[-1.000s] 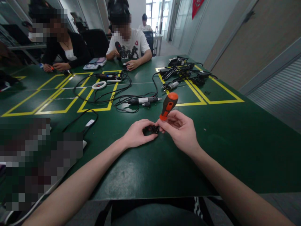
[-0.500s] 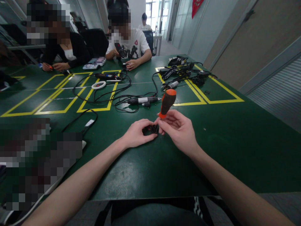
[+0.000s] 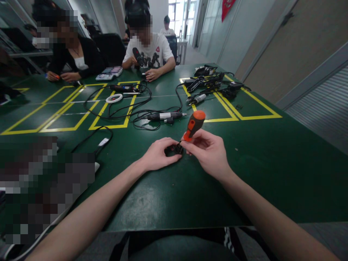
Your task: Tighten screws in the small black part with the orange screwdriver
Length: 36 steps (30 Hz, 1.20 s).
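While the left hand (image 3: 157,155) still pinches what seems a small black part (image 3: 178,148), the right hand (image 3: 209,152) has tilted its gripped screwdriver (image 3: 193,125) rightward.

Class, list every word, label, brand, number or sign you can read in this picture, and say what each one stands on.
No text can be read as words.
White T-shirt of the person across the table: a red triangle sign and a dark print; any lettering is too blurred.
Red banner on the far wall: no readable characters.
Orange and black screwdriver in the right hand: no visible brand.
White tag on a cable: too small.
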{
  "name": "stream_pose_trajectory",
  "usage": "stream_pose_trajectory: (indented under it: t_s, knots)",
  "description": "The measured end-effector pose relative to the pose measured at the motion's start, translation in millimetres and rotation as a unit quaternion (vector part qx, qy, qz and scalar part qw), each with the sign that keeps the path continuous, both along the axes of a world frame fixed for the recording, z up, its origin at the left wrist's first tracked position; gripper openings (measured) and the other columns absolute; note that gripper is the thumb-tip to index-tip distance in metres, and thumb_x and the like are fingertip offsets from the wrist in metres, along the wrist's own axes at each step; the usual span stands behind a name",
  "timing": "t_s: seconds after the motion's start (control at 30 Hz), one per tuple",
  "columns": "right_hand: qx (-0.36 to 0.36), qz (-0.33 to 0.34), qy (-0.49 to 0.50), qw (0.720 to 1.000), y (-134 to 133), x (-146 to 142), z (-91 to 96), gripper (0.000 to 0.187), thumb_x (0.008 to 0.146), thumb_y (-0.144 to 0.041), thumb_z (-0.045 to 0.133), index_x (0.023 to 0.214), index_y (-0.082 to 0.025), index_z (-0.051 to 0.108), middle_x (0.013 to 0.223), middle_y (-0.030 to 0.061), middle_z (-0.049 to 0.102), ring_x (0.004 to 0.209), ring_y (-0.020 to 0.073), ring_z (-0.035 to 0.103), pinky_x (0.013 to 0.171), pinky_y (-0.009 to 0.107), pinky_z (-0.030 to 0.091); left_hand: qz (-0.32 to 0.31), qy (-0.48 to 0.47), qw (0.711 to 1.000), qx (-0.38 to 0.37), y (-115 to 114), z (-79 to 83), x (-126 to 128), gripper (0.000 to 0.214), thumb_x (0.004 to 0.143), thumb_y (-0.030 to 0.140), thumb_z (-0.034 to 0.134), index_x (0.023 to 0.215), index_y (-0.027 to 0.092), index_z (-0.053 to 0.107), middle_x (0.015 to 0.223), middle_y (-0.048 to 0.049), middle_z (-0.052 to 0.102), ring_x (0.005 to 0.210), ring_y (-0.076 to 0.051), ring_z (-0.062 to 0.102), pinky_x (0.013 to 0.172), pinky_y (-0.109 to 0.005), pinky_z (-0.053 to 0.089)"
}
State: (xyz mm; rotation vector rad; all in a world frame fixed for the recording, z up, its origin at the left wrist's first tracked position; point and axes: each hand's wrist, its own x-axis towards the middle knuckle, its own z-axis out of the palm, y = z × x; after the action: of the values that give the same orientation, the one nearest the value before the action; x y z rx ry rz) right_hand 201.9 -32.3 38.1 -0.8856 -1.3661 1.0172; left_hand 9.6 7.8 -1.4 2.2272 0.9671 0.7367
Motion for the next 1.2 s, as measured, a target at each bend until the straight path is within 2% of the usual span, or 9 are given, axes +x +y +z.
stream_pose_trajectory:
  t_s: [0.13,0.27,0.37,0.47,0.67,0.8,1.07,1.2]
  knots:
    - [0.012,0.008,-0.012,1.000,-0.7,0.2,0.9,0.019,0.079,-0.034,0.091,0.082,-0.022,0.077,0.078,0.0004,0.074,0.062,0.0135,0.064,0.060,0.030,0.058,-0.005,-0.010,1.000,0.005,0.2,-1.0,0.0,0.015,0.088,0.030,0.075,0.097,0.018,0.073,0.099,-0.0055,0.075,0.092,-0.021,0.069,0.085,-0.034,0.054]
    - [-0.008,0.000,-0.003,1.000,-1.3,-0.7,-1.9,0.032,0.078,-0.040,0.093,0.100,-0.023,0.076,0.086,0.0016,0.078,0.069,0.0164,0.071,0.064,0.032,0.062,-0.004,-0.012,1.000,-0.002,-0.5,-0.6,0.1,0.019,0.088,0.029,0.075,0.105,0.019,0.074,0.104,-0.0061,0.076,0.094,-0.022,0.069,0.088,-0.035,0.055]
    - [-0.011,0.006,0.005,1.000,-1.7,-1.1,-3.8,0.037,0.083,-0.043,0.089,0.109,-0.023,0.073,0.088,0.0021,0.080,0.066,0.0152,0.071,0.064,0.032,0.063,-0.010,-0.010,1.000,-0.007,-1.0,0.8,0.0,0.014,0.088,0.028,0.074,0.099,0.019,0.074,0.103,-0.0058,0.076,0.095,-0.021,0.069,0.089,-0.034,0.055]
    - [-0.012,0.013,0.007,1.000,-2.1,-0.8,-4.2,0.034,0.086,-0.041,0.086,0.109,-0.021,0.071,0.088,0.0030,0.080,0.065,0.0146,0.071,0.064,0.032,0.063,-0.015,-0.007,1.000,-0.003,-1.0,1.7,-0.2,0.011,0.089,0.028,0.074,0.094,0.019,0.073,0.100,-0.0051,0.075,0.095,-0.021,0.068,0.089,-0.034,0.054]
    - [-0.027,0.000,0.023,0.999,-1.5,-1.0,-3.4,0.038,0.077,-0.043,0.094,0.095,-0.021,0.069,0.085,0.0029,0.080,0.063,0.0145,0.072,0.065,0.031,0.064,-0.004,0.001,1.000,-0.001,-0.6,1.4,-0.2,0.014,0.088,0.029,0.075,0.096,0.019,0.073,0.096,-0.0046,0.075,0.090,-0.020,0.067,0.086,-0.033,0.054]
    - [-0.023,-0.009,0.021,0.999,-0.2,-1.5,-4.4,0.037,0.077,-0.046,0.093,0.087,-0.021,0.069,0.079,0.0024,0.078,0.062,0.0150,0.071,0.064,0.031,0.063,-0.006,0.010,1.000,-0.003,-0.9,2.7,-0.3,0.013,0.088,0.030,0.075,0.095,0.018,0.073,0.096,-0.0047,0.074,0.091,-0.020,0.066,0.087,-0.033,0.053]
    - [-0.016,0.004,0.008,1.000,0.0,-0.5,-4.3,0.029,0.086,-0.047,0.085,0.092,-0.020,0.073,0.079,0.0034,0.078,0.062,0.0150,0.070,0.062,0.031,0.063,-0.010,0.010,1.000,-0.005,-1.0,3.0,-0.5,0.012,0.090,0.030,0.074,0.092,0.019,0.070,0.097,-0.0041,0.073,0.093,-0.020,0.067,0.087,-0.033,0.052]
    - [-0.032,0.009,0.029,0.999,-0.4,-1.4,-4.0,0.037,0.080,-0.041,0.091,0.102,-0.021,0.071,0.086,0.0026,0.079,0.063,0.0141,0.071,0.064,0.030,0.063,-0.009,0.000,1.000,-0.004,-0.6,1.0,-0.2,0.014,0.089,0.031,0.074,0.094,0.019,0.071,0.097,-0.0043,0.073,0.092,-0.020,0.067,0.087,-0.033,0.053]
